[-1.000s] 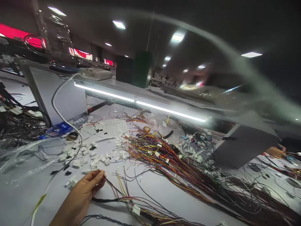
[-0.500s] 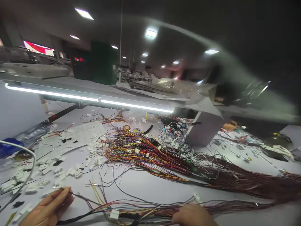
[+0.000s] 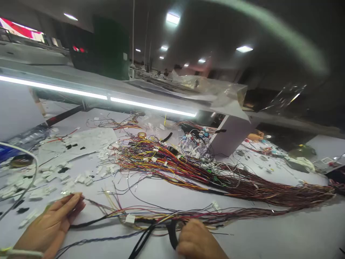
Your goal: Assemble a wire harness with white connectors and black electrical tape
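At the lower left, my left hand [image 3: 58, 219] pinches the end of a thin dark wire [image 3: 91, 202] that runs right into a loose wire harness [image 3: 188, 216]. My right hand [image 3: 196, 239] is closed on a roll of black tape [image 3: 172, 233], held at the near side of the harness. A white connector [image 3: 130, 218] sits on the harness between my hands. Black-wrapped branches [image 3: 144, 239] and a twisted dark blue wire [image 3: 107, 239] come off toward the near edge.
A thick bundle of coloured wires [image 3: 172, 165] lies beyond the harness. White connectors [image 3: 81, 178] are scattered at left, near a white cable [image 3: 36, 169]. A grey partition [image 3: 229, 136] stands behind, under a lit shelf. Another person's hand [image 3: 256, 136] shows at right.
The view has tilted down and shifted. My right hand has moved left along the harness, and the black tape roll now shows in it. My left hand still pinches the wire end.
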`<state>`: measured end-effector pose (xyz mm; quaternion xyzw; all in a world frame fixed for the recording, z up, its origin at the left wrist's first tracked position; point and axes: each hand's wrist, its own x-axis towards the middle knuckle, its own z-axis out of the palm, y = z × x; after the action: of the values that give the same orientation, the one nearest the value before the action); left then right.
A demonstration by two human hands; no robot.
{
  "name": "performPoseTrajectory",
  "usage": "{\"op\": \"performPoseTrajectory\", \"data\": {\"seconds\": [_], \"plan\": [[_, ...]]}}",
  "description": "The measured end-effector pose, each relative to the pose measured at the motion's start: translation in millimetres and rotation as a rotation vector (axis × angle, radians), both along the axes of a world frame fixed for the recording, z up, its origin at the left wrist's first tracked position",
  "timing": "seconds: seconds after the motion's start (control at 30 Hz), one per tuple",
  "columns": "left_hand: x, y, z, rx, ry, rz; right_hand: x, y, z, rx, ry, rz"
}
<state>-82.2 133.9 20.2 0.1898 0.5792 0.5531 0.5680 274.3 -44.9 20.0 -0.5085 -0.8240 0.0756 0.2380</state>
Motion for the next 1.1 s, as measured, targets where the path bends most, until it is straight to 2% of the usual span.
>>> {"op": "performPoseTrajectory", "data": {"seconds": [0.1, 0.17, 0.3, 0.5, 0.63, 0.77, 1.1], "plan": [[2.0, -5.6, 5.6, 0.015, -0.084, -0.046, -14.9, 33.1, 8.9, -0.094, 0.272, 0.104], [1.7, -9.3, 4.8, 0.039, -0.087, -0.048, -30.2, 52.8, 18.3, -0.212, 0.449, 0.105], [-0.1, -15.6, 0.9, 0.102, -0.12, -0.084, -67.2, 90.3, 28.5, -0.397, 0.575, 0.114], [-3.0, -18.9, -1.1, 0.133, -0.15, -0.147, -127.0, 149.0, 25.6, -0.487, 0.757, 0.288], [-3.3, -20.5, 0.2, 0.148, -0.169, -0.194, -160.8, 175.5, 26.0, -0.469, 0.724, 0.331], [-2.2, -21.2, 4.1, 0.139, -0.162, -0.206, -183.2, 187.5, 23.6, -0.366, 0.578, 0.352], [-0.1, -22.9, 6.4, 0.189, -0.077, -0.202, -195.9, 198.5, 14.5, -0.061, 0.241, 0.416]]}}
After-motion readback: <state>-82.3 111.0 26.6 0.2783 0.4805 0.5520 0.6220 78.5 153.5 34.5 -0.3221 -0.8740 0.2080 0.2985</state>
